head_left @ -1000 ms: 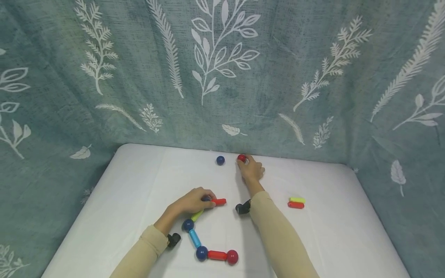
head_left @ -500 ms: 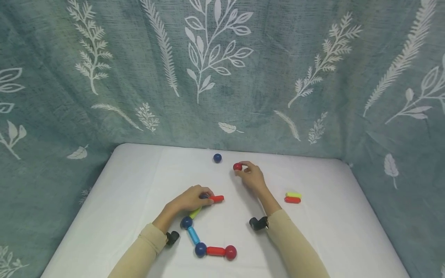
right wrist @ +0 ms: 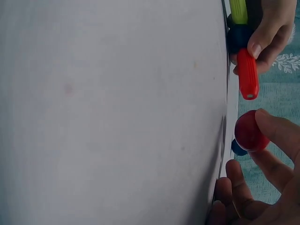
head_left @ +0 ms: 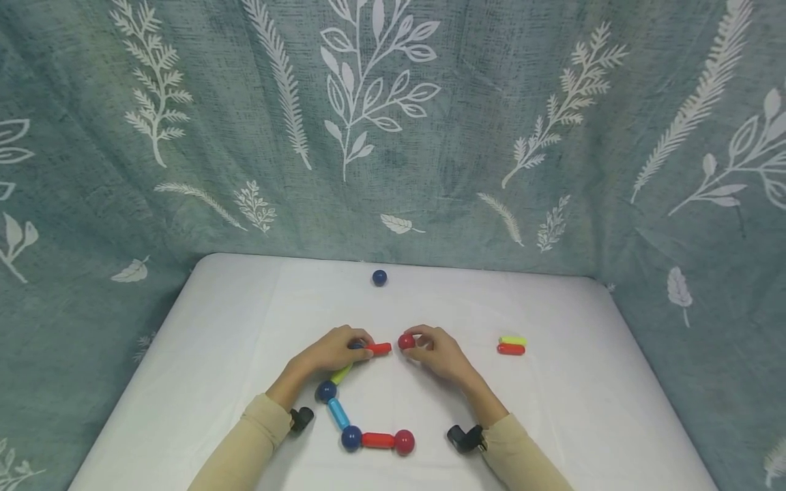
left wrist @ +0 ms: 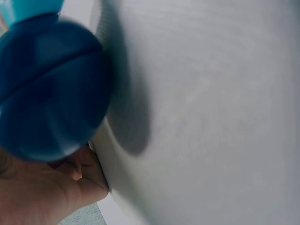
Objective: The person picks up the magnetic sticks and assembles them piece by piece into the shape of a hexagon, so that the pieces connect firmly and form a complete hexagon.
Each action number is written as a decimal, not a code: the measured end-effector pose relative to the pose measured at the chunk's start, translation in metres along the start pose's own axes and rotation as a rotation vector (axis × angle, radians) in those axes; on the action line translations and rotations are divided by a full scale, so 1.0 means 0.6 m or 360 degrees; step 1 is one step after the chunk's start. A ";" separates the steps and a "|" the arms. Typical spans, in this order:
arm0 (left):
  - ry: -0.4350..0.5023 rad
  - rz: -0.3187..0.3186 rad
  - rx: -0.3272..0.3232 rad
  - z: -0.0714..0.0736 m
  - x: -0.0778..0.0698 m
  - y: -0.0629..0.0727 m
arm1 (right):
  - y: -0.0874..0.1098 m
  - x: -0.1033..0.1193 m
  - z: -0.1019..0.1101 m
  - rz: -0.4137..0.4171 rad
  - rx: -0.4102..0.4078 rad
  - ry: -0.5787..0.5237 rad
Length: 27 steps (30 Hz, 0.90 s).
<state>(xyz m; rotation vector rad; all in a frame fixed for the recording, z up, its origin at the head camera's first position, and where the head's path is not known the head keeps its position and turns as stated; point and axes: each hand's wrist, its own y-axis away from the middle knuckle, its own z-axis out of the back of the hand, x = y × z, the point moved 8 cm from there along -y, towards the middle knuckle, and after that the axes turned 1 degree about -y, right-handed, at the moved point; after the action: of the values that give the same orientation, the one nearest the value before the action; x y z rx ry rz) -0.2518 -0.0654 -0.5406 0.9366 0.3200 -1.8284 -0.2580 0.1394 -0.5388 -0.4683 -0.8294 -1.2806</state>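
Note:
My left hand pinches a red rod at the end where it meets a dark blue ball. The rod's free end points right. From that ball a chain curves toward me: a yellow-green rod, a blue ball, a light blue rod, another blue ball, a second red rod and a red ball at its end. My right hand holds a loose red ball between thumb and fingertips, a short gap from the rod's free end.
A single dark blue ball lies near the far edge of the white table. To the right, a yellow-green rod and a red rod lie side by side. A patterned green curtain hangs behind the table.
My right hand has brought the red ball from the far edge toward me, close to the red rod's free end. The left hand keeps its hold with little movement.

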 end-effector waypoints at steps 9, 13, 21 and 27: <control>-0.0012 0.0031 -0.0016 0.001 0.001 0.001 | 0.001 0.014 -0.018 0.0151 0.0026 0.0056; -0.0027 0.0006 -0.0021 0.001 -0.004 0.001 | 0.003 0.019 -0.022 0.0167 0.0031 0.0072; -0.0081 -0.0003 -0.0008 -0.003 -0.009 0.000 | 0.004 0.022 -0.022 0.0194 0.0030 0.0093; -0.0167 -0.0077 0.0052 -0.011 -0.020 -0.008 | 0.004 0.028 -0.029 0.0236 0.0059 0.0093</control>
<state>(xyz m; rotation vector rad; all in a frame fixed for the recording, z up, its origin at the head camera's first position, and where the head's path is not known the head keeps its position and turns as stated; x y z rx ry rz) -0.2508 -0.0515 -0.5372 0.8583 0.2506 -1.9247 -0.2495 0.1167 -0.5366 -0.4521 -0.7541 -1.1353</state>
